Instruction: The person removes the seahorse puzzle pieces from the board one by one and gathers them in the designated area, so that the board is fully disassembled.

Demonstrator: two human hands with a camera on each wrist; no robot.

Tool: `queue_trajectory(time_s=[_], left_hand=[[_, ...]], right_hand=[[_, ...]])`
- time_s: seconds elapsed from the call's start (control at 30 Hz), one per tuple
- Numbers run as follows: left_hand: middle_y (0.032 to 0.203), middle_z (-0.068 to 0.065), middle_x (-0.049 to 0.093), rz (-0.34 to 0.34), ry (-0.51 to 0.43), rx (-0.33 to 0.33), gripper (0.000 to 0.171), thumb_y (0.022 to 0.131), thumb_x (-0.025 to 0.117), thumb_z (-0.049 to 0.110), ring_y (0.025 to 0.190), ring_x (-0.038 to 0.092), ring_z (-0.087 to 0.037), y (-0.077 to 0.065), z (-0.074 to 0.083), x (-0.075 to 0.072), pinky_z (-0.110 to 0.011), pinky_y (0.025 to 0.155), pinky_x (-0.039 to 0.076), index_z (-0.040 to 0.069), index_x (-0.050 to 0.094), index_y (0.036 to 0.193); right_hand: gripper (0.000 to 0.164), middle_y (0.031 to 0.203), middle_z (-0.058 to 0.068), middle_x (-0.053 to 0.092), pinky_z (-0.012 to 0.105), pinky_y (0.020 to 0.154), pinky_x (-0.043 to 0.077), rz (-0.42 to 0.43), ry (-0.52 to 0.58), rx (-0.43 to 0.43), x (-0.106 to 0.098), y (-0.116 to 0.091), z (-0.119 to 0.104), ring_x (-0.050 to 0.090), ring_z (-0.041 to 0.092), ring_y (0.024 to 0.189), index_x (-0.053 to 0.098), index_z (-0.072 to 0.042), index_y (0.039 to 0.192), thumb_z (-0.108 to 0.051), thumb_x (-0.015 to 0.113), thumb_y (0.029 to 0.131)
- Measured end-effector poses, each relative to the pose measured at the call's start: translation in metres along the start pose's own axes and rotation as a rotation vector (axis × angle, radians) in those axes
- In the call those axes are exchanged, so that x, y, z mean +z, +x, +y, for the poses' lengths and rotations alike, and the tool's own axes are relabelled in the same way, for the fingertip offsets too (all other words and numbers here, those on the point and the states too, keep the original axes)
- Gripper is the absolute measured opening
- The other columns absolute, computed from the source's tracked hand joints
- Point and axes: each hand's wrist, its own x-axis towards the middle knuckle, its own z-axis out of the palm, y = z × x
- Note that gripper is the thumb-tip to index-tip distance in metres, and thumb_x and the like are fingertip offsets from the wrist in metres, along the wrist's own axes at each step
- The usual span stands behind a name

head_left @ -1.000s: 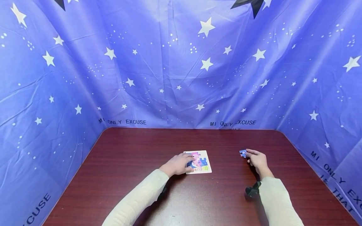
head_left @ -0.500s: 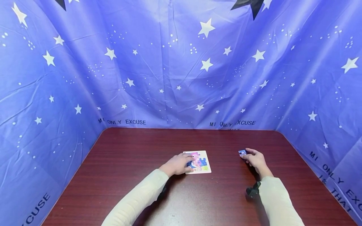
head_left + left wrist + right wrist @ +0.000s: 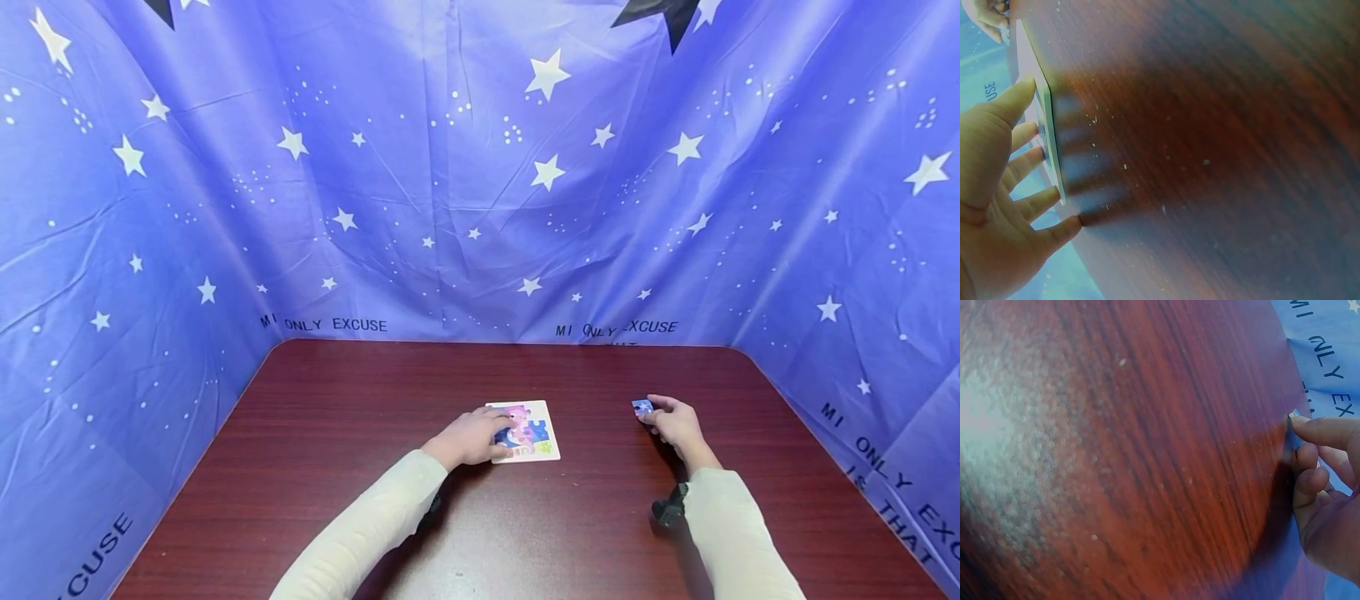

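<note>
My left hand (image 3: 468, 436) lies over the left part of a white-rimmed puzzle board (image 3: 556, 448). Pink, blue and green puzzle pieces show on the board, though the fingers cover some of them. Seen from the left wrist, the fingers of that hand (image 3: 1004, 212) are spread and fairly straight, with several fingertips on the board (image 3: 1050, 131) and the little finger reaching the table. Off to the right, my right hand (image 3: 681, 425) pinches a small blue puzzle piece (image 3: 642, 406) with a pale star, just above the table. In the right wrist view, the right hand (image 3: 1332, 506) mostly hides the piece.
The dark red wooden table (image 3: 337, 392) has rounded far corners. A blue curtain (image 3: 487, 167) with white stars and black lettering hangs along its back and both sides. Small pale specks dot the tabletop.
The blue puzzle piece in my right hand has shifted slightly left and turned a little, and the thumb now covers more of it. My left hand stays on the board.
</note>
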Motion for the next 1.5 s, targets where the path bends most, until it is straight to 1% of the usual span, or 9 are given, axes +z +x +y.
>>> queue_trajectory(time_s=[0.23, 0.43, 0.57, 0.73, 0.87, 1.0, 1.23, 1.3, 1.5], left_hand=[[0.138, 0.001, 0.050, 0.001, 0.003, 0.000, 0.049, 0.087, 0.061, 0.043, 0.130, 0.044, -0.022, -0.0011, 0.0013, 0.0001, -0.041, 0.100, 0.041, 0.022, 0.054, 0.131], [0.140, 0.001, 0.048, -0.014, 0.003, -0.004, 0.049, 0.089, 0.059, 0.042, 0.132, 0.042, -0.021, -0.0017, 0.0016, 0.0008, -0.042, 0.102, 0.040, 0.022, 0.052, 0.134], [0.139, 0.001, 0.049, -0.013, 0.009, -0.007, 0.049, 0.089, 0.059, 0.042, 0.132, 0.042, -0.021, -0.0016, 0.0015, 0.0011, -0.043, 0.102, 0.041, 0.023, 0.052, 0.134], [0.139, 0.002, 0.049, -0.014, 0.012, -0.010, 0.050, 0.088, 0.060, 0.042, 0.132, 0.042, -0.021, -0.0017, 0.0019, 0.0011, -0.042, 0.101, 0.041, 0.023, 0.052, 0.134], [0.139, 0.002, 0.049, -0.017, 0.011, -0.010, 0.050, 0.088, 0.060, 0.042, 0.132, 0.042, -0.020, -0.0023, 0.0026, 0.0000, -0.042, 0.101, 0.041, 0.023, 0.052, 0.133], [0.139, 0.002, 0.048, -0.019, 0.005, -0.012, 0.050, 0.088, 0.060, 0.042, 0.132, 0.041, -0.021, -0.0024, 0.0031, -0.0013, -0.042, 0.101, 0.041, 0.023, 0.052, 0.133], [0.138, 0.001, 0.049, -0.003, 0.009, 0.001, 0.049, 0.088, 0.061, 0.041, 0.131, 0.043, -0.021, -0.0006, 0.0016, 0.0008, -0.042, 0.100, 0.042, 0.022, 0.053, 0.132], [0.138, 0.001, 0.049, 0.001, 0.010, 0.005, 0.049, 0.088, 0.061, 0.041, 0.131, 0.043, -0.022, -0.0001, 0.0010, 0.0013, -0.042, 0.100, 0.042, 0.022, 0.053, 0.132], [0.139, 0.000, 0.049, -0.005, 0.008, 0.004, 0.049, 0.088, 0.060, 0.041, 0.131, 0.042, -0.022, 0.0001, 0.0012, 0.0000, -0.042, 0.102, 0.041, 0.021, 0.052, 0.133]], right_hand=[[0.055, 0.076, 0.002, 0.059, 0.024, 0.044, 0.038, 0.009, -0.016, 0.009, 0.0015, 0.0001, 0.0001, 0.051, 0.011, 0.055, 0.041, 0.009, 0.134, -0.003, 0.058, 0.084], [0.055, 0.079, 0.004, 0.058, 0.022, 0.043, 0.037, 0.012, -0.010, 0.019, 0.0018, 0.0014, 0.0014, 0.047, 0.010, 0.052, 0.043, 0.008, 0.133, -0.003, 0.060, 0.082], [0.055, 0.084, 0.007, 0.057, 0.022, 0.044, 0.038, 0.014, -0.020, 0.023, 0.0022, 0.0021, 0.0022, 0.046, 0.009, 0.051, 0.043, 0.008, 0.133, -0.003, 0.061, 0.082], [0.056, 0.081, 0.007, 0.057, 0.023, 0.044, 0.038, 0.035, -0.031, 0.021, 0.0027, 0.0018, 0.0020, 0.045, 0.009, 0.051, 0.044, 0.008, 0.132, -0.004, 0.063, 0.081], [0.056, 0.082, 0.009, 0.056, 0.024, 0.047, 0.039, 0.056, -0.053, 0.021, 0.0021, 0.0005, 0.0015, 0.045, 0.010, 0.055, 0.046, 0.008, 0.131, -0.005, 0.065, 0.080], [0.055, 0.091, 0.015, 0.056, 0.025, 0.050, 0.040, 0.065, -0.073, 0.011, 0.0016, -0.0005, 0.0012, 0.047, 0.012, 0.059, 0.046, 0.008, 0.131, -0.006, 0.065, 0.081], [0.053, 0.082, 0.009, 0.056, 0.023, 0.054, 0.040, 0.078, -0.127, -0.032, 0.0008, -0.0007, -0.0006, 0.047, 0.009, 0.061, 0.048, 0.010, 0.128, -0.006, 0.065, 0.080], [0.053, 0.083, 0.009, 0.056, 0.023, 0.055, 0.040, 0.079, -0.140, -0.039, 0.0004, -0.0006, -0.0011, 0.046, 0.009, 0.062, 0.049, 0.009, 0.128, -0.007, 0.065, 0.080], [0.052, 0.094, 0.019, 0.057, 0.023, 0.053, 0.039, 0.073, -0.133, -0.036, 0.0010, -0.0002, -0.0020, 0.046, 0.010, 0.060, 0.049, 0.008, 0.129, -0.006, 0.063, 0.081]])
